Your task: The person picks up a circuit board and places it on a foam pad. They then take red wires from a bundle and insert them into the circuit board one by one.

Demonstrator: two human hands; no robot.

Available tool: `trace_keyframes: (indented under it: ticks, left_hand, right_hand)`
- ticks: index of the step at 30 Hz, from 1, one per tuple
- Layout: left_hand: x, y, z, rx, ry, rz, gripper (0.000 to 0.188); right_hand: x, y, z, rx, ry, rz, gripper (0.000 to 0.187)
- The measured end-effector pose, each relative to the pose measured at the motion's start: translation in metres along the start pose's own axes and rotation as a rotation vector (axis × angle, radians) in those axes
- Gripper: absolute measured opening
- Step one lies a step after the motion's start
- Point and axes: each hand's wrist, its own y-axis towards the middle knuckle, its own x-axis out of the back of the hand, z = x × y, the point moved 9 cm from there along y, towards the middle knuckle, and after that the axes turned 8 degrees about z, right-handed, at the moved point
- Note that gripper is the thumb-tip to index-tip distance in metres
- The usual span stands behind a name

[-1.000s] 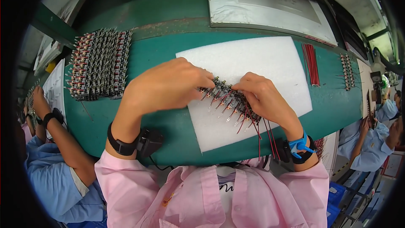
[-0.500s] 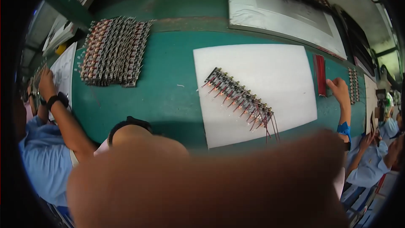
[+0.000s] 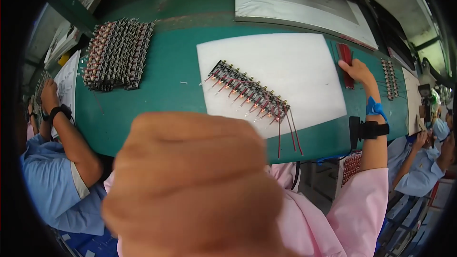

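A strip of little circuit boards (image 3: pixel 248 91) lies slanted on the white foam sheet (image 3: pixel 281 47), and three long red wires (image 3: pixel 279 138) hang from it past the near edge of the sheet. Just right of the sheet, the right hand (image 3: pixel 360 70) is at a bundle of red wires (image 3: pixel 345 53). Its thumb lies over them, but I can't tell if it pinches any. The left hand (image 3: pixel 190 176) is big and blurry in front of the sheet's near left corner. It looks curled, but its fingertips are hidden, so I can't tell if it holds anything. Left of the sheet sits a pile of board strips (image 3: pixel 119 54). I think it's best to lift wires gently, leave the others neat, and not snag the long ones.
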Motion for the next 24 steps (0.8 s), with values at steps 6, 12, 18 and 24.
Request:
trace_keyframes:
  ticks: [6,12,18,24]
  left_hand:
    - [-0.043,-0.02,0.014,-0.046,0.223,0.225,0.031]
    - [-0.057,-0.047,0.033,0.229,0.314,0.392,0.021]
    - [-0.054,-0.068,0.055,0.42,0.31,0.4,0.014]
    - [-0.052,-0.08,0.064,0.514,0.312,0.319,0.01]
  right_hand:
    - [0.002,-0.01,-0.001,-0.002,-0.053,0.02,0.061]
    - [0.006,-0.005,-0.001,0.006,-0.043,-0.052,0.034]
    - [0.012,-0.013,-0.016,-0.102,-0.098,-0.171,0.021]
    - [0.018,-0.015,-0.024,-0.136,-0.08,-0.262,0.018]
